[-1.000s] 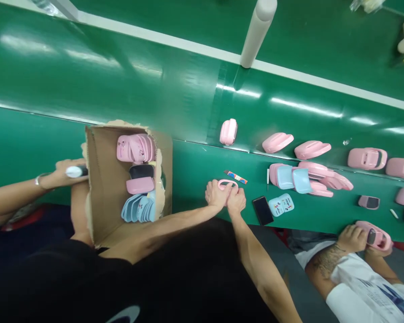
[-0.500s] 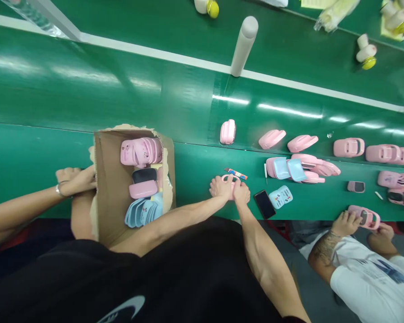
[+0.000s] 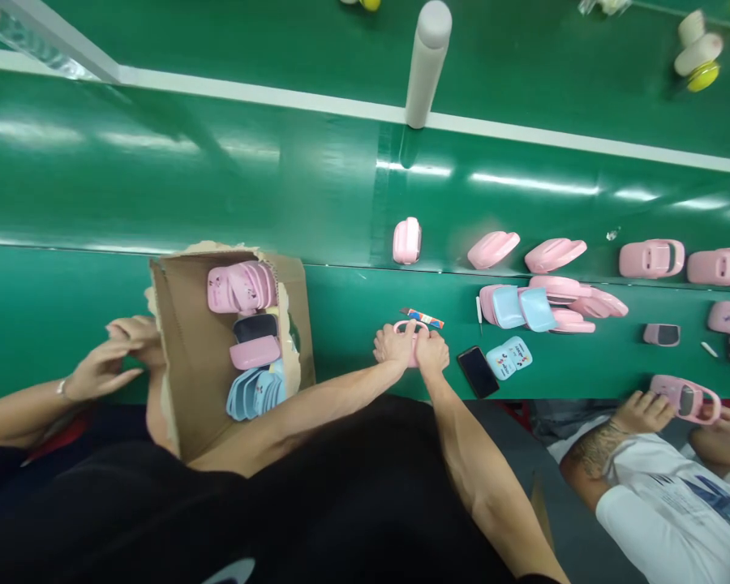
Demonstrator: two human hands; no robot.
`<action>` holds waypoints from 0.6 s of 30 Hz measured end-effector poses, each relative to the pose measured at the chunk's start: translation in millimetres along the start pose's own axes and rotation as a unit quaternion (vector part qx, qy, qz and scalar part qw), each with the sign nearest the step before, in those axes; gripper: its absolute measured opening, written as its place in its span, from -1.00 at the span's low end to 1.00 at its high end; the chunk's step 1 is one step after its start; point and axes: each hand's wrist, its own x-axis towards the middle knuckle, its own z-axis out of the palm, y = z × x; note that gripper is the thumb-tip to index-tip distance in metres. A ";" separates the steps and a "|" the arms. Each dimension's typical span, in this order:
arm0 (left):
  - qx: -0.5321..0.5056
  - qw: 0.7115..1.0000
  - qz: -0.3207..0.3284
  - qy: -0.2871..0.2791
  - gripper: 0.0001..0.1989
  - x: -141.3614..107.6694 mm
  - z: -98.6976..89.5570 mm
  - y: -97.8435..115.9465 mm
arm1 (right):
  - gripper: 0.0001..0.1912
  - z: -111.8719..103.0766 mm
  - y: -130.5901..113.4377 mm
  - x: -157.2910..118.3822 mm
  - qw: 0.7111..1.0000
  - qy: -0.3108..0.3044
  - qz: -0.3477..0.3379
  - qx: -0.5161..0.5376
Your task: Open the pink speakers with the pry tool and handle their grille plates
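My left hand [image 3: 392, 344] and my right hand [image 3: 432, 351] press closely on both sides of a pink plastic casing with a loop handle [image 3: 413, 354], low over the green table's front edge. Fingers of both hands are curled round it and cover most of it. Just beyond the hands lies a slim blue, white and orange stick-like item [image 3: 427, 317]. To the right are a black phone [image 3: 478, 371], a printed light-blue panel [image 3: 509, 358] and a thin white tool with a dark shaft [image 3: 479, 311].
A torn cardboard box [image 3: 186, 345] at left holds pink, black and blue panels. Pink casings [image 3: 556, 255] and blue panels [image 3: 537, 310] lie at right. A white post [image 3: 426, 69] rises behind. Co-workers' hands [image 3: 106, 365] are at left; another co-worker's hand [image 3: 645, 412] holds a casing at right.
My view has shifted slightly. Both my hands stay on the pink casing, with small finger shifts. The left co-worker's hand has drawn away from the box wall.
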 end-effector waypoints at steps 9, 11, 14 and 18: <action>-0.040 0.990 -0.138 0.001 -0.45 48.1 175.8 2.7 | -0.67 4.8 5.0 -1.1 0.999 0.016 -0.020 0.041; -0.057 0.985 -0.161 0.006 -0.45 63.7 234.0 -8.1 | -0.69 4.6 5.7 -2.1 0.997 0.021 -0.026 0.063; -0.096 0.978 -0.184 0.035 -0.52 78.7 291.6 -29.4 | -0.70 2.1 7.3 -11.1 0.993 0.040 -0.044 0.101; -0.167 0.963 -0.194 0.084 -0.50 87.5 322.3 -54.8 | -0.67 -12.8 15.6 -41.1 0.977 0.059 -0.119 0.165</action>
